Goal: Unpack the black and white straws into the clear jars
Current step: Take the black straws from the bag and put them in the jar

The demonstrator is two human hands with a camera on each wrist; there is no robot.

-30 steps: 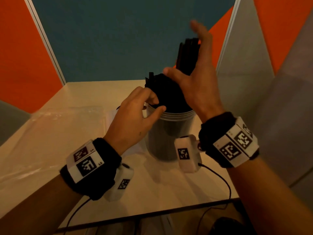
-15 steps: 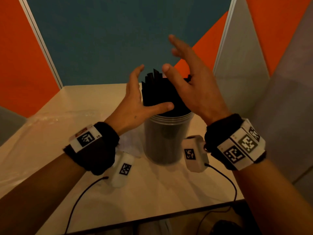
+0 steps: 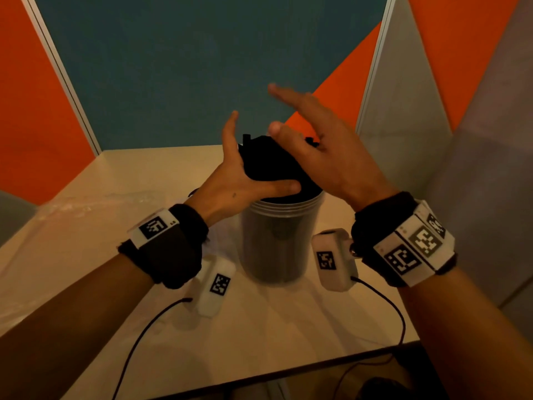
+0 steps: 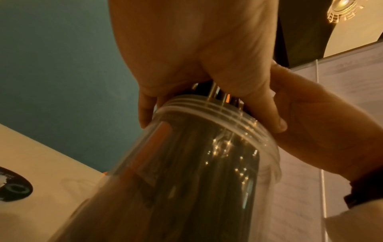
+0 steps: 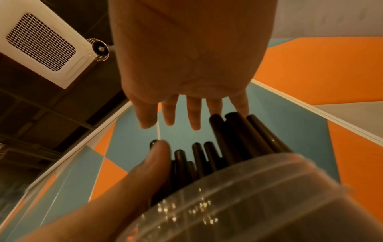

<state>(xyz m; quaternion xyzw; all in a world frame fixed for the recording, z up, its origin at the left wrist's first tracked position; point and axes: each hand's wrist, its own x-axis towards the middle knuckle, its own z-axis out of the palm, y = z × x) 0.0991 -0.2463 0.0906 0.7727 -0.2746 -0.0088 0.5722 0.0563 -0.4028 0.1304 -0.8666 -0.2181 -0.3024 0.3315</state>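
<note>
A clear jar [image 3: 277, 243] stands mid-table, packed with black straws [image 3: 268, 166] that stick out above its rim. My left hand [image 3: 239, 174] wraps the bundle just above the rim: its thumb lies across the front and the index finger points up on the left. In the right wrist view that thumb [image 5: 159, 152] presses against the black straws [image 5: 238, 139]. My right hand [image 3: 311, 134] hovers flat over the straw tops from the right, its fingers [image 5: 192, 117] straight and spread, holding nothing. The clear jar [image 4: 196, 172] fills the left wrist view. No white straws show.
A crumpled clear plastic bag [image 3: 72, 226] lies on the left of the table. A black round object [image 4: 12, 185] sits on the table behind my left hand. Teal, orange and grey panels wall in the back and sides. The table's front edge [image 3: 288, 376] is close.
The tall bunch of straws by my right hand has dropped into the jar. My left hand rose from the rim to wrap the bundle. My right hand opened flat and lowered.
</note>
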